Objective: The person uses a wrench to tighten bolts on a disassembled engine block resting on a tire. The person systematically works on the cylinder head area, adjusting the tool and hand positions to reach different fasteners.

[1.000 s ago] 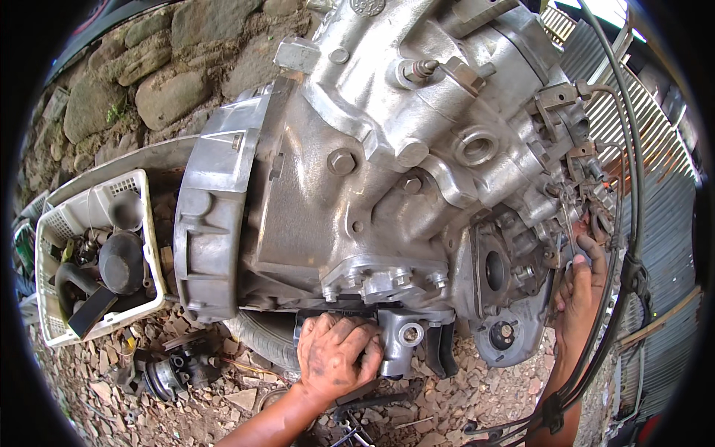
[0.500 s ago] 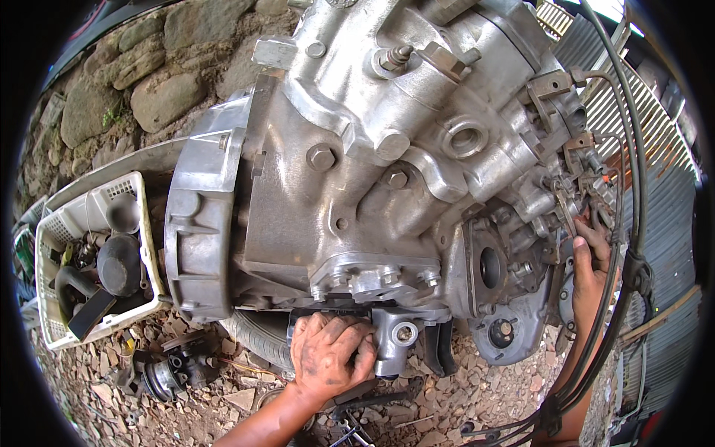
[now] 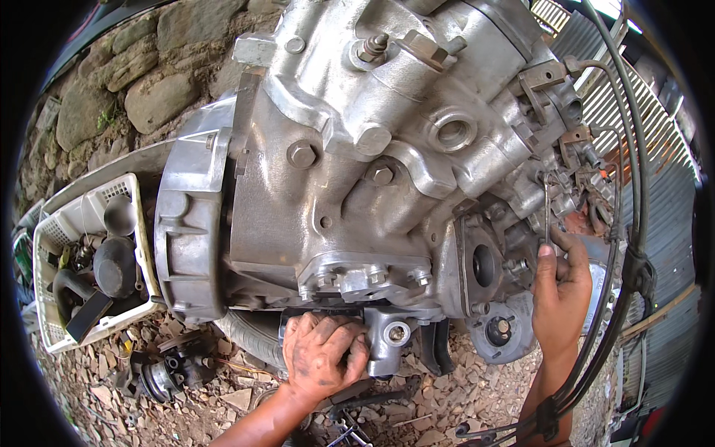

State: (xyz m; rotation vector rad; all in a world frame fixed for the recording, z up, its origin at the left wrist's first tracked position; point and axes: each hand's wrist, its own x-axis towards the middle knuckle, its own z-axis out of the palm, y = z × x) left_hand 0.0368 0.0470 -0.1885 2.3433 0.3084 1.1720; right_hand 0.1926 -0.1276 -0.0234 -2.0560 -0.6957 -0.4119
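Steel wrench (image 3: 548, 205) sits pinched in the right hand (image 3: 558, 290); left hand (image 3: 324, 356) bunches fingers below the gearbox casing (image 3: 279, 216), probably bracing.

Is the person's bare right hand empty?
No, the bare right hand holds a slim, straight metal tool between its thumb and fingers.

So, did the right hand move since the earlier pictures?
Yes, the right hand moved left, closer to the oval hole in the metal casing.
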